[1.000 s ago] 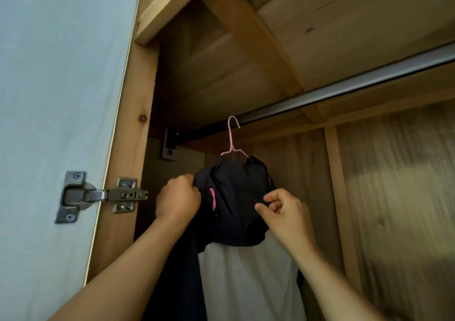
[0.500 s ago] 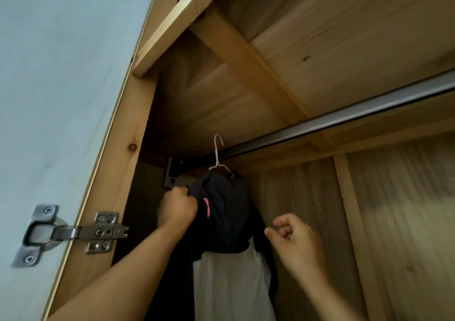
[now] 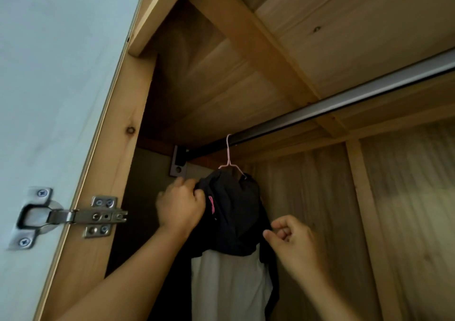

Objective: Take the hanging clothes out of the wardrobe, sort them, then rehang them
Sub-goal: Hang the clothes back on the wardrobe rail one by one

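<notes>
No text, label, brand or number can be read anywhere, not even on the small pink mark (image 3: 211, 204) on the dark hanging garment (image 3: 234, 212).

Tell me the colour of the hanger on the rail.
Pink hanger, seen in the head view.

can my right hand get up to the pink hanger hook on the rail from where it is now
Probably yes. The right hand sits beside the dark garment, fingers curled and holding nothing, and the space between it and the pink hanger hook on the rail looks open. The left hand grips the garment's far side, out of the way.
</notes>
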Demonstrator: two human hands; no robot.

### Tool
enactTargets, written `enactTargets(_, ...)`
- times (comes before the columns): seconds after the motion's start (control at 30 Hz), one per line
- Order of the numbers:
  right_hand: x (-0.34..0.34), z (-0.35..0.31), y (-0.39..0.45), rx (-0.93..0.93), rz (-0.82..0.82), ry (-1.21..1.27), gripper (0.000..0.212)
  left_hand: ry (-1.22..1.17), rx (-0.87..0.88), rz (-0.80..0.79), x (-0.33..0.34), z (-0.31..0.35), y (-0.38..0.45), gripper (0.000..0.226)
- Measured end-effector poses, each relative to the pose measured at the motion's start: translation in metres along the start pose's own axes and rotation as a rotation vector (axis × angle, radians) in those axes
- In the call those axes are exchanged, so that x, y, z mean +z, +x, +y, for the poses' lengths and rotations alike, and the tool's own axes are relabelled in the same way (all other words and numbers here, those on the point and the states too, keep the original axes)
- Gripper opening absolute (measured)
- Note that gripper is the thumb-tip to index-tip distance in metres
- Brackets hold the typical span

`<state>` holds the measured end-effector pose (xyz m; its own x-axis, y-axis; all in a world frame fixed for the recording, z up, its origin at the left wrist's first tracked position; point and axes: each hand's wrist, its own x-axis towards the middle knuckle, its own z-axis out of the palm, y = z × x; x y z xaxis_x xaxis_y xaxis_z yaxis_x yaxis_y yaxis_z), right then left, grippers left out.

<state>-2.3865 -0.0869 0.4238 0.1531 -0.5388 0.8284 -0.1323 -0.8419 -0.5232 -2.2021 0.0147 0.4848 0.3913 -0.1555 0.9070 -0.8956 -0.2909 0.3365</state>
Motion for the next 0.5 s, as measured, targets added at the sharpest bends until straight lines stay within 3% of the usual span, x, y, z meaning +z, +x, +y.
enactTargets(0.17,0.014,-0.002,0.002,0.010,-0.015,0.043,0.021,0.403,0.109,-0.069,-0.001,0.009,0.001,0.052)
enactTargets(0.37,0.025,0.005,0.000,-0.045,-0.009,0.043,0.038,0.538,0.156,-0.231,0.016,0.018,0.021,0.059)
enactTargets(0.5,0.031,0.016,-0.003,-0.038,0.009,0.038,0.045,0.595,0.185,-0.196,0.033,0.007,0.025,0.054)
